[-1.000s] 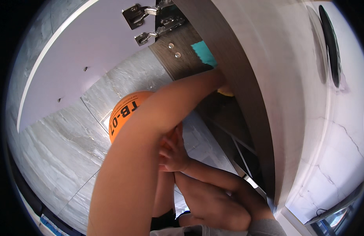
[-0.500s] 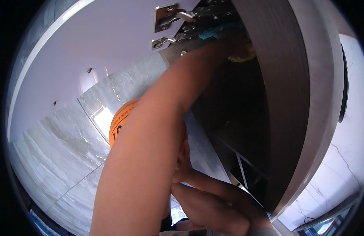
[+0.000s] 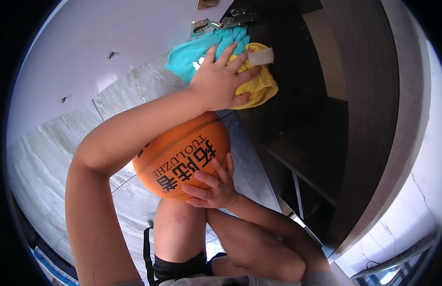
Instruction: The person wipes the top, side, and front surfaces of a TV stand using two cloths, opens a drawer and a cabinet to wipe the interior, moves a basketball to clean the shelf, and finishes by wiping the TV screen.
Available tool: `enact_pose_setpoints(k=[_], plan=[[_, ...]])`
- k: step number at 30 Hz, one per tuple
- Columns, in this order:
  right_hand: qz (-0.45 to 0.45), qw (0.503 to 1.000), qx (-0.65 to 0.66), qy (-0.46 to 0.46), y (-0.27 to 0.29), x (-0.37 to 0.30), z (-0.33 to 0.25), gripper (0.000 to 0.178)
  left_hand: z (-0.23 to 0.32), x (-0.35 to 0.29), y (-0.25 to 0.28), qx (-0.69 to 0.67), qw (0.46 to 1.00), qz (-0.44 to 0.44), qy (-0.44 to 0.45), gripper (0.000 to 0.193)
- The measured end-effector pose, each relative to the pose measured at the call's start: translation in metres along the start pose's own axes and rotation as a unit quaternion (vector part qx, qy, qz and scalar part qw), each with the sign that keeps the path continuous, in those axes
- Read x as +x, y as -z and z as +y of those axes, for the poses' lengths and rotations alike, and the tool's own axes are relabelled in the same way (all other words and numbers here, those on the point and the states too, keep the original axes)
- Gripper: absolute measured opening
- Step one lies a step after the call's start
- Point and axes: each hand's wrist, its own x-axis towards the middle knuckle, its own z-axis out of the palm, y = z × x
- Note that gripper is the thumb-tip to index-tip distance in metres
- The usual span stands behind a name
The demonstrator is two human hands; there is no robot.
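My left hand [image 3: 221, 78] reaches across to the cabinet's opening, its fingers partly spread over two bunched cloths. One is a turquoise cloth [image 3: 185, 59] trailing out past the door hinge; the other is a yellow cloth [image 3: 261, 90] with a pale tag. Both appear gripped by that hand, though its palm side is hidden. Below the left forearm, an orange basketball [image 3: 182, 143] with black lettering sits just beyond my bent knee. My right hand [image 3: 213, 183] curls its fingers around the ball's near right side, steadying it.
The dark cabinet [image 3: 297, 128] stands open at right, with a brown side panel [image 3: 364, 119]. Its pale door [image 3: 87, 62] swings out at upper left on a metal hinge [image 3: 204, 27]. Grey marbled tiles [image 3: 63, 157] cover the floor.
My left hand has come back out of the dark cabinet, bringing the turquoise and yellow cloths toward the opening. The basketball, mostly hidden behind my arm before, now shows with my right hand on it.
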Motion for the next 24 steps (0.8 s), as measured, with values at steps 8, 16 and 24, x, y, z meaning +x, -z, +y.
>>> enact_pose_setpoints(k=[8, 16, 24], plan=[[0.01, 1.0, 0.002, 0.002, 0.002, 0.002, -0.007, 0.038, 0.044, 0.008, 0.011, 0.049, 0.99, -0.072, -0.109, 0.044], [0.025, 0.999, 0.016, -0.012, 0.005, 0.006, -0.002, 0.038, 0.069, -0.013, 0.032, 0.008, 0.995, 0.094, -0.009, 0.035], [0.01, 1.0, -0.008, 0.006, 0.002, 0.002, -0.007, 0.04, -0.009, -0.018, 0.045, -0.184, 0.969, 0.115, 0.118, 0.031]])
